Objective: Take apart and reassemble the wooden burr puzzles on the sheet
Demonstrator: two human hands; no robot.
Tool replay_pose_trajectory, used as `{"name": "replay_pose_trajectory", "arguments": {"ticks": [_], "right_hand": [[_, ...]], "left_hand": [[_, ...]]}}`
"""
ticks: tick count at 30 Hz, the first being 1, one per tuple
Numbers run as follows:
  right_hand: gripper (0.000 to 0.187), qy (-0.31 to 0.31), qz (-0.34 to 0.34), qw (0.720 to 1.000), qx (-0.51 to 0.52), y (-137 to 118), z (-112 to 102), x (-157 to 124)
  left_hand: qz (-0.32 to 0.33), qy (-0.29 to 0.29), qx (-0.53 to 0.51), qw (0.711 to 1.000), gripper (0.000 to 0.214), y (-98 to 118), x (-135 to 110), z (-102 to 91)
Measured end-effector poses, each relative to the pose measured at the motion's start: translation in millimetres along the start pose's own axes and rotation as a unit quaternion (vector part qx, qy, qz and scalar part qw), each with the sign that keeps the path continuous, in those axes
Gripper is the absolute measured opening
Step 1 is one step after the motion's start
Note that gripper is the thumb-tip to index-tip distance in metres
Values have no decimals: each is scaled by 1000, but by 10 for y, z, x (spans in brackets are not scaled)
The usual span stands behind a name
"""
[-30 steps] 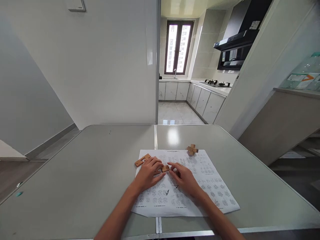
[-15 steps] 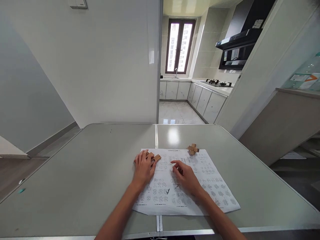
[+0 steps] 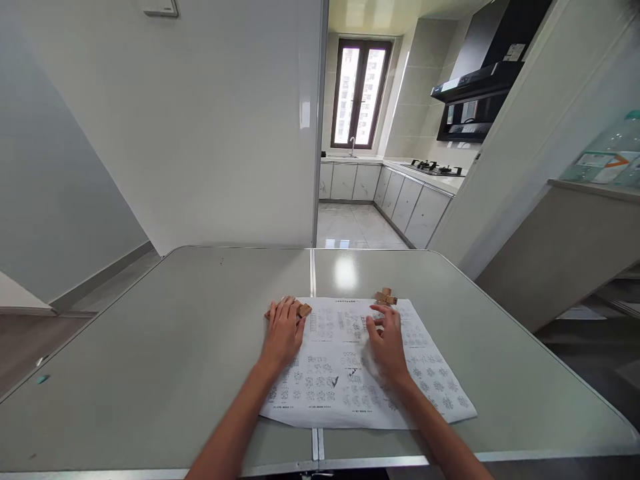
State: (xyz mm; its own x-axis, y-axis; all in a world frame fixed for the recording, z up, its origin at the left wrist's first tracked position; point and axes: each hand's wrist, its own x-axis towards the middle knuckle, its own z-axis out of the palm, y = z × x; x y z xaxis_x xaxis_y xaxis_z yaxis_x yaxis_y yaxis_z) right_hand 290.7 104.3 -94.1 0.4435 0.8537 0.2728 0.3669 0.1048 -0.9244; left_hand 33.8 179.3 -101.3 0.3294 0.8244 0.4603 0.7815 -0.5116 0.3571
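Note:
A large white printed sheet (image 3: 325, 363) with rows of small diagrams and pen check marks lies on the table. At its upper left, my left hand (image 3: 283, 331) lies flat with fingers stretched over several wooden puzzle pieces (image 3: 304, 309), partly covering them. My right hand (image 3: 387, 337) hovers over the sheet's upper right, thumb and fingers apart in a loose curl with nothing seen between them. Just beyond those fingertips, an interlocked wooden puzzle (image 3: 385, 295) stands at the sheet's top edge, apart from the hand as far as I can tell.
The grey-green table (image 3: 165, 360) has a metal seam down its middle and a metal rim. A small teal bit (image 3: 43, 379) lies near its left edge. Past the table stands a white wall, with a kitchen doorway beside it. Plastic bottles (image 3: 607, 157) sit on a ledge at right.
My left hand has slid slightly left, together with the wooden pieces. My right hand has moved right and away from me, toward the interlocked puzzle, and its fingers now point more forward.

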Motion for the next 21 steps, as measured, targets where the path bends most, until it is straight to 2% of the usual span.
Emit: {"name": "replay_pose_trajectory", "arguments": {"ticks": [4,7,14,17,21], "right_hand": [[42,82,37,996,10,173,-91,142],[53,107,65,992,33,320,-158,254],[64,37,57,993,95,428,-181,345],[62,12,57,995,86,395,-165,328],[56,11,50,997,66,356,-159,300]], "left_hand": [[17,2,-5,1000,28,32,-7,-22],[17,7,-7,1000,29,33,3,-22],[19,15,-9,1000,31,35,10,-16],[24,13,-4,1000,30,69,-2,-34],[37,2,-4,999,26,127,-14,-69]]}}
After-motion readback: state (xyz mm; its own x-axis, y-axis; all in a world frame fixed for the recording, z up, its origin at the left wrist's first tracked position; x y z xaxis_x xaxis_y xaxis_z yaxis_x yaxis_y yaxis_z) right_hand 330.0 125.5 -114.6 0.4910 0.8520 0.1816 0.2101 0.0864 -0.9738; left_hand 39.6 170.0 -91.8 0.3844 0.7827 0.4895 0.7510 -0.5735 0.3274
